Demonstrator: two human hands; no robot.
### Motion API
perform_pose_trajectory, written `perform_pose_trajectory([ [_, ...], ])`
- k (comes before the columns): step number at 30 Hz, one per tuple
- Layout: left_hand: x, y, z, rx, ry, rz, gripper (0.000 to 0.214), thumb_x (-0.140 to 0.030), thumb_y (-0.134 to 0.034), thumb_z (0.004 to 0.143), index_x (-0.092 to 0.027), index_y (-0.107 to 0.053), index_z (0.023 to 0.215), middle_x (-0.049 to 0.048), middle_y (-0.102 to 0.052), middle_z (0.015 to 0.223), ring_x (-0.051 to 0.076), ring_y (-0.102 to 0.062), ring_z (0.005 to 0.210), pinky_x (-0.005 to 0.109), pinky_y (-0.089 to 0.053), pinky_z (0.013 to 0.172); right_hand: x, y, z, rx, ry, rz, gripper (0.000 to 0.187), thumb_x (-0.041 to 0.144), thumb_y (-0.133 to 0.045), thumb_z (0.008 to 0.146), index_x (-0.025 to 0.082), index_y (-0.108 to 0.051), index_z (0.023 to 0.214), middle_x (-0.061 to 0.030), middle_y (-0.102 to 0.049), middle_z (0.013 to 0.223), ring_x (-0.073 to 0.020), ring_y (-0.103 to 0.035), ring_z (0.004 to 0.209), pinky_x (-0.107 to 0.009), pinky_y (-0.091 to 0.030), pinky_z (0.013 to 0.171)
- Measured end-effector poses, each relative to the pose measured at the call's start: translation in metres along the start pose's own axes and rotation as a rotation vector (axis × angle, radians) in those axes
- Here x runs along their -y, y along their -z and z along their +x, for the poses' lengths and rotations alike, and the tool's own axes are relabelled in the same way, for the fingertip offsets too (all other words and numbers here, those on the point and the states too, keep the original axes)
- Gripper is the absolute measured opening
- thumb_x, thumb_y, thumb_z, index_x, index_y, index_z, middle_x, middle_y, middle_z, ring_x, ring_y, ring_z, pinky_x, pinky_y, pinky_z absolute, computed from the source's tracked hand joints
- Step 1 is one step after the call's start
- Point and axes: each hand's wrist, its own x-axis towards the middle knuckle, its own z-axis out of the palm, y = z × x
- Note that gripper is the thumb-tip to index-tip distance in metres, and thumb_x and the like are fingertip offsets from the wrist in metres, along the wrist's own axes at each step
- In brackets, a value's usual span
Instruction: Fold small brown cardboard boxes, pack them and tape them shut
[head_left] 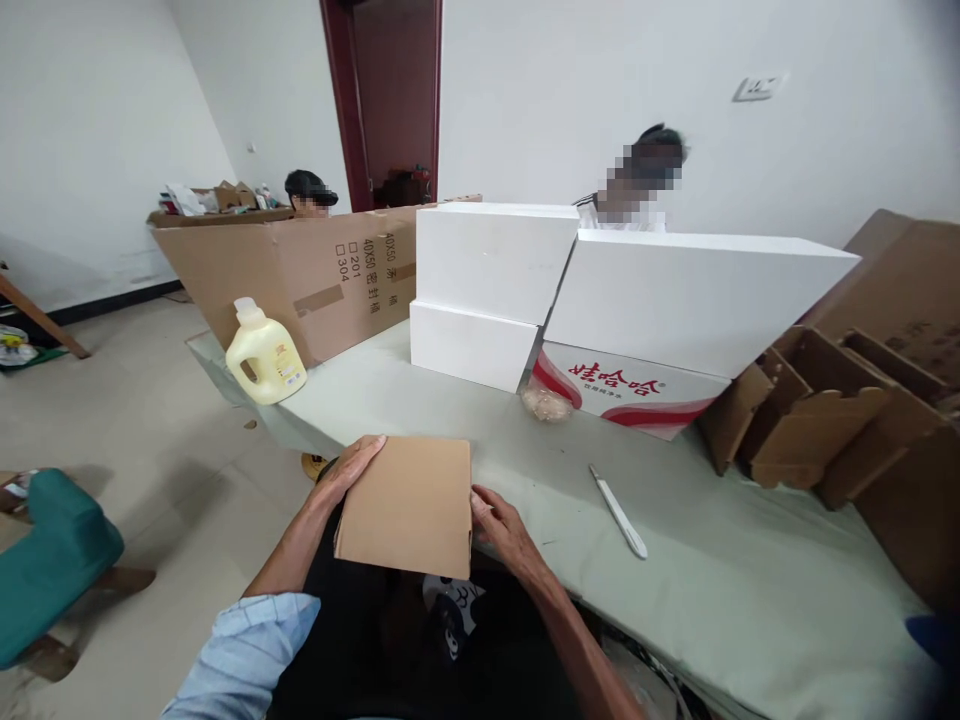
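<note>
A plain brown cardboard box (409, 505), folded flat or shallow, is held between my two hands over my lap at the table's near edge. My left hand (352, 468) grips its upper left side, fingers closed against the edge. On the opposite side my right hand (504, 525) holds the right edge, with some fingertips hidden behind it. To the right, a white-handled knife (619, 512) with a thin blade lies on the pale green tablecloth (559, 485), apart from both hands.
White boxes (480, 345) and a red-and-white printed carton (630, 385) line the table's back. A yellow jug (266, 355) stands by a big cardboard box (300, 290) at left. Brown cartons (817, 420) lean at right. A green-covered stool (56, 560) is on the floor. Two people sit beyond.
</note>
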Motion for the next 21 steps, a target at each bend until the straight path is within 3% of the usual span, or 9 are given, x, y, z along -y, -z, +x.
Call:
perform_pose_trajectory([
  [2,-0.010,-0.001,-0.007,0.030,-0.027,-0.048,0.080,-0.091,-0.057,0.084,-0.019,-0.075,0.113,0.0126,-0.082,0.121,0.037,-0.074,0.118,0.044,-0.060,0.099,0.012,-0.001,-0.003,-0.011,0.024,0.061,0.080,0.081,-0.048,0.098,0.019,-0.067,0.144,-0.0162,-0.072,0.130,-0.0277,-0.072,0.102,-0.037,-0.064,0.072],
  [5,-0.041,-0.002,-0.017,0.008,-0.126,-0.137,0.085,-0.086,-0.063,0.084,-0.019,-0.067,0.136,0.0133,-0.076,0.136,0.036,-0.070,0.126,0.043,-0.057,0.105,0.042,0.028,-0.006,-0.076,0.145,0.094,0.076,0.078,-0.055,0.097,0.022,-0.063,0.149,-0.0160,-0.065,0.141,-0.0276,-0.069,0.107,-0.041,-0.064,0.083],
  [9,-0.078,-0.012,-0.033,0.017,-0.496,-0.166,0.087,-0.065,-0.081,0.081,-0.025,-0.051,0.153,0.0125,-0.060,0.157,0.036,-0.057,0.145,0.043,-0.049,0.118,0.072,0.075,-0.021,-0.179,0.312,0.036,0.067,0.064,-0.063,0.102,0.029,-0.052,0.158,-0.0129,-0.057,0.155,-0.0290,-0.063,0.126,-0.042,-0.061,0.098],
  [11,-0.078,-0.022,-0.040,0.101,-0.595,-0.130,0.090,-0.058,-0.086,0.078,-0.026,-0.048,0.154,0.0140,-0.055,0.161,0.038,-0.053,0.149,0.045,-0.046,0.121,0.069,0.087,-0.033,-0.224,0.330,-0.007,0.067,0.060,-0.065,0.102,0.031,-0.049,0.159,-0.0121,-0.055,0.158,-0.0305,-0.059,0.135,-0.044,-0.059,0.103],
  [17,-0.048,-0.046,-0.051,0.262,-0.599,-0.007,0.092,-0.065,-0.088,0.075,-0.027,-0.048,0.149,0.0197,-0.028,0.179,0.043,-0.035,0.162,0.051,-0.044,0.122,0.020,0.084,-0.070,-0.222,0.251,-0.072,0.071,0.055,-0.069,0.100,0.031,-0.043,0.161,-0.0127,-0.055,0.157,-0.0319,-0.059,0.137,-0.046,-0.058,0.107],
  [21,-0.056,-0.043,-0.056,0.262,-0.571,0.022,0.063,-0.062,-0.075,0.089,-0.028,-0.055,0.138,0.0162,-0.037,0.175,0.040,-0.041,0.159,0.049,-0.044,0.121,0.021,0.087,-0.079,-0.272,0.301,-0.106,0.071,0.054,-0.069,0.101,0.033,-0.041,0.163,-0.0122,-0.052,0.159,-0.0323,-0.059,0.138,-0.047,-0.060,0.104],
])
